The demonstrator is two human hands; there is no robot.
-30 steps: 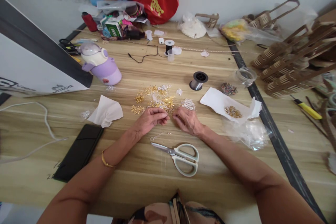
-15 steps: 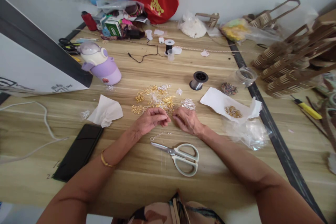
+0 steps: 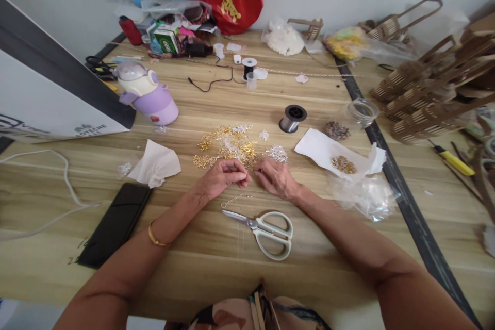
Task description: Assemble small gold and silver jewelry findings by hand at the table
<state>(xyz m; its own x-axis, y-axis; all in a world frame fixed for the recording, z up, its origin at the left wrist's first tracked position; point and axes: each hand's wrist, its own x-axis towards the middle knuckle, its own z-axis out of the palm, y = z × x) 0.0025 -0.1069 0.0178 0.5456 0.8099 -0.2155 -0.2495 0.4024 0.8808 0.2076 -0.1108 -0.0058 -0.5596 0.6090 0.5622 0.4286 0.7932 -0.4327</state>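
In the middle of the table my left hand (image 3: 228, 176) is closed in a pinch; whatever lies between its fingertips is too small to name. Just to its right, my right hand (image 3: 276, 178) has its fingers curled and pressed together near the tabletop, and their tips are hidden. Beyond both hands lies a pile of gold and silver jewelry findings (image 3: 234, 150), with silver pins (image 3: 277, 153) at its right. A short silver chain (image 3: 234, 200) with a ring at its end rests on the wood between my wrists. Below it lie scissors (image 3: 266, 229) with pale handles.
Left are a black phone (image 3: 116, 224), a tissue (image 3: 157, 164) and a purple bottle (image 3: 157, 100). A wire spool (image 3: 293, 118) stands behind my right hand. Farther right are a white paper (image 3: 320, 152) bearing gold pieces, clear plastic bags (image 3: 367, 196) and a jar (image 3: 353, 116).
My left fingertips have shifted very slightly. My right hand and the things on the table look the same as before.
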